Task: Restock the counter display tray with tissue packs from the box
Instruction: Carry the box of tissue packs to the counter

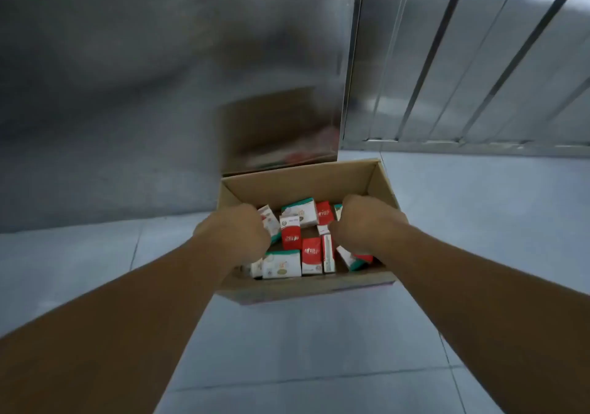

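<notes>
A pale tiled floor with thin grout lines carries everything here. Directly on it sits one open cardboard box, its far side right up against a shiny metal panel that rises from the floor on the left and mirrors the box.

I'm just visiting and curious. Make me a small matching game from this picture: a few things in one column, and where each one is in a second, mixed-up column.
Things:
1. left hand
2. right hand
3. cardboard box
4. red and white tissue pack

Places:
A. on the pale tiled floor, against a shiny metal panel
B. reaching into the box on its right side
C. standing near the front wall of the box, between the two hands
D. reaching into the box on its left side

Pairs: 1-D, 2-B, 3-A, 4-C
</notes>
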The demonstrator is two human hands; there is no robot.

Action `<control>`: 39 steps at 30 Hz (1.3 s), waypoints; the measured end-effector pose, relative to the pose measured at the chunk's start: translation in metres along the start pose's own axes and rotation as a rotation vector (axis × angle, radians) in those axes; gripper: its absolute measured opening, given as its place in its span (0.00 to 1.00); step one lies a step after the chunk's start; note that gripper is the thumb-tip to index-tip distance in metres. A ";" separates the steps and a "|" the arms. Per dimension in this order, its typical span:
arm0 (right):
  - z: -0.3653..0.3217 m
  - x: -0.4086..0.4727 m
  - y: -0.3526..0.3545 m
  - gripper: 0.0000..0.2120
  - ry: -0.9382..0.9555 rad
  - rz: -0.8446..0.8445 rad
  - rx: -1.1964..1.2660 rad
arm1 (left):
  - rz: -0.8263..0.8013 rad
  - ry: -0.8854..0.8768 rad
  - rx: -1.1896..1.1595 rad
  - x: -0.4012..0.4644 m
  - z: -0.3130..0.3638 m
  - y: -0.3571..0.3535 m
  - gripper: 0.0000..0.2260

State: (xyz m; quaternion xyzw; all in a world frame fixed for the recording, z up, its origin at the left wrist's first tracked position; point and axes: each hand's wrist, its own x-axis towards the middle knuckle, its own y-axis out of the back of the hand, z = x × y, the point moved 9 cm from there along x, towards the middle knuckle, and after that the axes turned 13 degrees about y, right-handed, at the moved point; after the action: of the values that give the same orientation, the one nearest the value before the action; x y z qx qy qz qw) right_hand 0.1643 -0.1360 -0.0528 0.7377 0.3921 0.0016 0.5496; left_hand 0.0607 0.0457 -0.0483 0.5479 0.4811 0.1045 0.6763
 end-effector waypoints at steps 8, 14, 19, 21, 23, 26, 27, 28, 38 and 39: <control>0.078 0.040 -0.050 0.33 -0.300 0.144 -0.200 | 0.030 0.185 -0.048 0.067 -0.030 -0.061 0.15; 0.112 0.036 -0.074 0.35 -0.449 0.151 -0.098 | -0.012 0.281 -0.135 0.079 -0.048 -0.088 0.19; 0.123 0.027 -0.069 0.31 -0.443 0.152 -0.147 | 0.045 0.305 -0.254 0.085 -0.073 -0.083 0.02; 0.124 0.021 -0.070 0.30 -0.433 0.147 -0.126 | 0.112 0.309 -0.202 0.079 -0.082 -0.075 0.02; 0.125 0.016 -0.072 0.28 -0.406 0.173 -0.119 | 0.183 0.319 -0.164 0.068 -0.086 -0.069 0.03; 0.121 0.006 -0.069 0.24 -0.357 0.229 -0.125 | 0.266 0.316 -0.141 0.055 -0.087 -0.057 0.03; 0.119 0.003 -0.065 0.24 -0.345 0.248 -0.120 | 0.297 0.315 -0.146 0.050 -0.087 -0.049 0.03; 0.116 -0.001 -0.061 0.24 -0.338 0.262 -0.112 | 0.321 0.318 -0.152 0.046 -0.088 -0.041 0.02; 0.054 -0.063 0.075 0.26 -0.279 0.344 -0.116 | 0.399 0.295 -0.194 -0.032 -0.099 0.095 0.04; 0.045 -0.073 0.093 0.26 -0.274 0.344 -0.116 | 0.396 0.298 -0.202 -0.046 -0.102 0.110 0.04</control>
State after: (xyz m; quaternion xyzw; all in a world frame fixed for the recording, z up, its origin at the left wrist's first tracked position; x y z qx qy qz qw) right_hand 0.1869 -0.2231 0.0357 0.7544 0.1815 0.0177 0.6306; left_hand 0.0013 0.1219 0.0749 0.5397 0.4458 0.3617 0.6158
